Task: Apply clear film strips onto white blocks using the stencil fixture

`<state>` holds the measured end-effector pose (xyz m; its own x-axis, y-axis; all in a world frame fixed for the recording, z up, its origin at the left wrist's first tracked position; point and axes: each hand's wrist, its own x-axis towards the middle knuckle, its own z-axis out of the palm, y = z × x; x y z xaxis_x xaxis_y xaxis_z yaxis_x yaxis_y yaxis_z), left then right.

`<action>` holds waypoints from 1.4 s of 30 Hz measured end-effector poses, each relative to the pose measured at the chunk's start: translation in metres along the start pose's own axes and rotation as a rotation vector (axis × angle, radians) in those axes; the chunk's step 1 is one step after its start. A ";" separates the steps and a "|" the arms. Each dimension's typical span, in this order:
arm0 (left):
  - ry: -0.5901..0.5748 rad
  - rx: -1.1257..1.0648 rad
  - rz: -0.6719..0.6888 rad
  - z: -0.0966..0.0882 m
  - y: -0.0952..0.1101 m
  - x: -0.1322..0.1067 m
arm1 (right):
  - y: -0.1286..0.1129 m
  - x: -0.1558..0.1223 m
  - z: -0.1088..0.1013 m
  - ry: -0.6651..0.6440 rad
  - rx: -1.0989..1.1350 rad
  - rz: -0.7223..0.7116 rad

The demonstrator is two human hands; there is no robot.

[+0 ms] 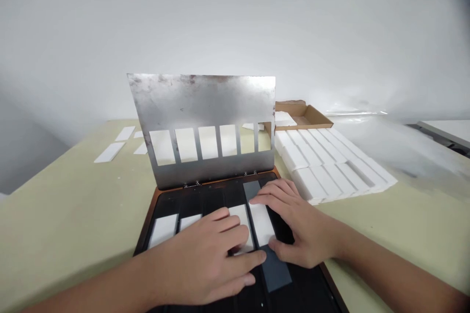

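two bare hands are working over a black tray (304, 289). the right hand (293, 222) is spreading its thumb and forefinger to opposite ends of a white card (262, 225); whether it is pinching or only pressing, i cannot tell. the left hand (209, 259) is curling its fingers, its forefinger reaching the dark strip (277, 271) just below that card; whether it is gripping anything, i cannot tell. the card is lying on the strip, between the right thumb and forefinger, right of the left hand's knuckles. further white pieces (164, 229) are resting in the tray to the left, partly hidden. beyond, a hinged metal plate (213, 100) with rectangular windows is standing raised. right of it, white stacks (319, 178) are sitting before a cardboard box (317, 118).
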<state>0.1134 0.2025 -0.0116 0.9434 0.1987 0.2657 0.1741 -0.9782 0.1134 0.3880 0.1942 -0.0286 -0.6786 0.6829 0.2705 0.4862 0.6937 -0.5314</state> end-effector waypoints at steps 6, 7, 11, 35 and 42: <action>-0.019 0.000 0.004 0.001 -0.001 -0.001 | 0.000 -0.001 0.001 0.001 -0.007 -0.002; -0.017 -0.001 0.003 0.001 -0.001 -0.001 | 0.000 -0.001 0.001 0.002 -0.009 -0.002; -0.017 -0.006 0.003 0.000 -0.001 -0.001 | -0.001 -0.001 -0.001 0.000 -0.003 0.001; -0.037 -0.018 0.000 0.001 -0.001 -0.001 | 0.001 -0.001 0.002 0.039 0.039 -0.004; -0.026 0.010 0.001 -0.001 0.000 -0.001 | -0.002 0.000 0.001 0.020 0.001 -0.014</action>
<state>0.1124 0.2028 -0.0113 0.9503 0.1966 0.2412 0.1763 -0.9789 0.1032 0.3864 0.1929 -0.0282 -0.6738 0.6779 0.2941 0.4763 0.7027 -0.5285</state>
